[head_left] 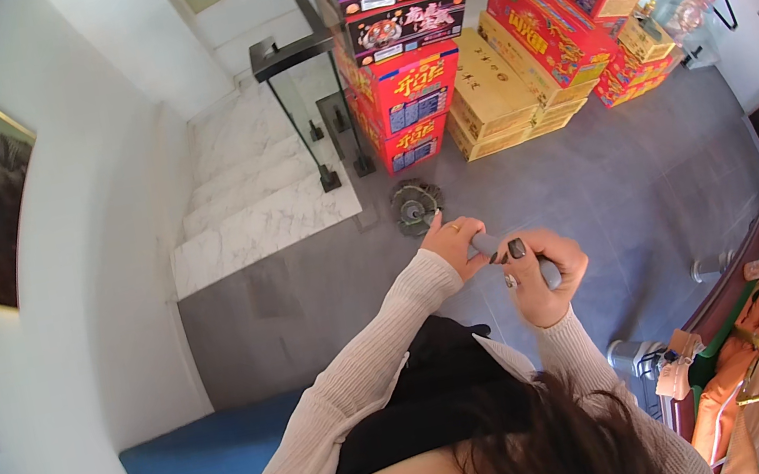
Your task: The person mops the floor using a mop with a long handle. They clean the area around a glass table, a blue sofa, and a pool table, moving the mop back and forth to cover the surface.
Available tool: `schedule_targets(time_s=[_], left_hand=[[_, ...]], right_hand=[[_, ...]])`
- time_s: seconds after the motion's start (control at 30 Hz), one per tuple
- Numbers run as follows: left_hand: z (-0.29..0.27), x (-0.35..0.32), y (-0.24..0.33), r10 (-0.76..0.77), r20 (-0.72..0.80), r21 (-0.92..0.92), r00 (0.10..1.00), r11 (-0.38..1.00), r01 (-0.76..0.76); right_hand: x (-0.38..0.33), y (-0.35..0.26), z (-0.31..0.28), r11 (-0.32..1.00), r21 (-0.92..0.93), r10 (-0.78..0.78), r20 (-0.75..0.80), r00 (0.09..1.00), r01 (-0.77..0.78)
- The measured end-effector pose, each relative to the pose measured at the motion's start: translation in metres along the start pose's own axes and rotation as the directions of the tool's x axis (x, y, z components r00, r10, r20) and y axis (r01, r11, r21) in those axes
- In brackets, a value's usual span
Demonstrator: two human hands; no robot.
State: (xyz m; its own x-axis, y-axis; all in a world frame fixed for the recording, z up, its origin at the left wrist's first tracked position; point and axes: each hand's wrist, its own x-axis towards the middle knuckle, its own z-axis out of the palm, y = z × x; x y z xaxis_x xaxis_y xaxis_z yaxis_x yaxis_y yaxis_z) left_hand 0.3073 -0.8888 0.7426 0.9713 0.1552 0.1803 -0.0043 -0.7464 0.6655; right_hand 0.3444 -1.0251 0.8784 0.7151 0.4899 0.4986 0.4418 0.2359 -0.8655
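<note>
Both my hands are wrapped round the grey handle of a mop (pixel 484 244), whose upper end sticks out past my right fist. My left hand (pixel 454 244) grips lower down the handle, farther from me. Close to my body, my right hand (pixel 547 276) is closed on it near the top, thumb along the handle. Beyond my left hand, the round dark grey-green mop head (pixel 417 202) rests on the grey tiled floor (pixel 311 310), just right of the marble steps. Most of the shaft between hand and mop head is hidden by my left hand.
White marble steps (pixel 265 222) with a black-posted glass railing (pixel 315 116) rise at the far left. Tall stacks of red boxes (pixel 405 90) and yellow boxes (pixel 493 85) stand ahead. A blue upholstered seat (pixel 186 464) is at the near left, a green-edged table (pixel 726 359) at the right.
</note>
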Motion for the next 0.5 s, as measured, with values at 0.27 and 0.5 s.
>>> schedule_targets(time_s=[0.27, 0.5], left_hand=[[-0.018, -0.101, 0.027, -0.244, -0.06, 0.089, 0.968, 0.965, 0.249], [-0.014, -0.197, 0.011, -0.434, -0.272, 0.156, 0.859, 0.861, 0.484]], right_hand=[[-0.052, -0.025, 0.013, 0.955, 0.28, 0.058, 0.161, 0.985, -0.102], [-0.094, -0.001, 0.054, 0.895, 0.387, 0.081, 0.351, 0.933, -0.223]])
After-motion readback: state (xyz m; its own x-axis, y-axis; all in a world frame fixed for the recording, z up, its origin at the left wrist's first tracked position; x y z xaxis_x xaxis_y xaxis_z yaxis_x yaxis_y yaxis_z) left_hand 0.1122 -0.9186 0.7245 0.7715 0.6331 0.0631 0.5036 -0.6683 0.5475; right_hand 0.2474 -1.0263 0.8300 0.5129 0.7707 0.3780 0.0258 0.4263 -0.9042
